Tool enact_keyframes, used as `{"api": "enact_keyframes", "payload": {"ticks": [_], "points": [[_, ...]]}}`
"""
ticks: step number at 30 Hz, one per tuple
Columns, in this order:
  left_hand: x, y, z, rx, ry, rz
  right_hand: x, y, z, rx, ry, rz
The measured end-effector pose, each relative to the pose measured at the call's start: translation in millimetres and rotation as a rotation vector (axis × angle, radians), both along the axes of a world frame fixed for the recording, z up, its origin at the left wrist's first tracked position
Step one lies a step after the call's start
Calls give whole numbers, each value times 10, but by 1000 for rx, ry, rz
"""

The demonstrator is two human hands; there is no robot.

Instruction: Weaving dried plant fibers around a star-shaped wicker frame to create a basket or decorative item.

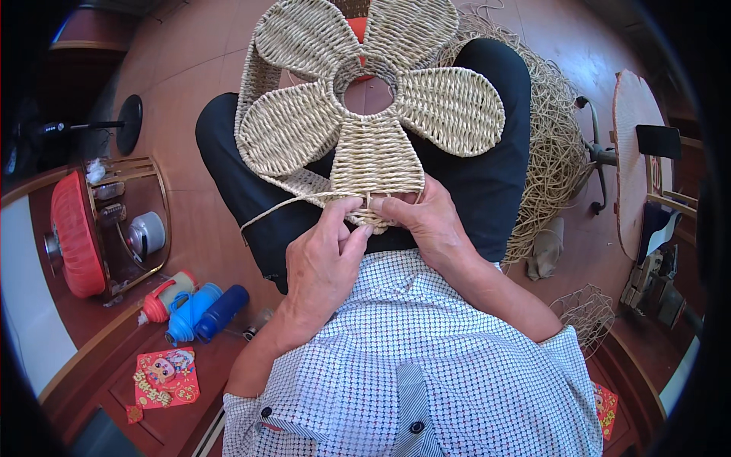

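On my lap lies a flower-shaped piece woven from tan straw cord, with rounded petals around an open centre ring. Its lowest petal points toward me, and upright ribs show through a gap near the tip. My left hand is closed at the left of that tip, with forefinger and thumb on the weave. A loose cord end runs out leftward past the left forefinger. My right hand grips the tip from the right, its thumb lying on top over the ribs. The fingers underneath are hidden.
A large heap of loose cord lies beyond my right knee, and a smaller tangle lies nearer. At left, a blue bottle and other bottles lie near a rack. A round board stands at right.
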State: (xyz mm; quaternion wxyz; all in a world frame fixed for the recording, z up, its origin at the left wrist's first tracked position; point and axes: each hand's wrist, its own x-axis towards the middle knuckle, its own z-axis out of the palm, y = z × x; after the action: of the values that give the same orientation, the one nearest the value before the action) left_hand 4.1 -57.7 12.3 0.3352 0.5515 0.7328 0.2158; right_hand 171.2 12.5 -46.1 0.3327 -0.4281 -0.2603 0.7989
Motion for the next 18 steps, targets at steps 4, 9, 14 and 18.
{"api": "enact_keyframes", "payload": {"ticks": [4,9,14,18], "points": [[-21,-13,12,-20,-38,44,-32,-66,-32,17,41,-93],[-25,-27,-1,-9,-53,47,115,-20,-143,-225,237,-16],[-51,-20,-38,-14,-63,44,85,4,-81,-224,338,20],[-62,9,-19,-40,-82,47,4,-1,15,-115,153,-25]]}}
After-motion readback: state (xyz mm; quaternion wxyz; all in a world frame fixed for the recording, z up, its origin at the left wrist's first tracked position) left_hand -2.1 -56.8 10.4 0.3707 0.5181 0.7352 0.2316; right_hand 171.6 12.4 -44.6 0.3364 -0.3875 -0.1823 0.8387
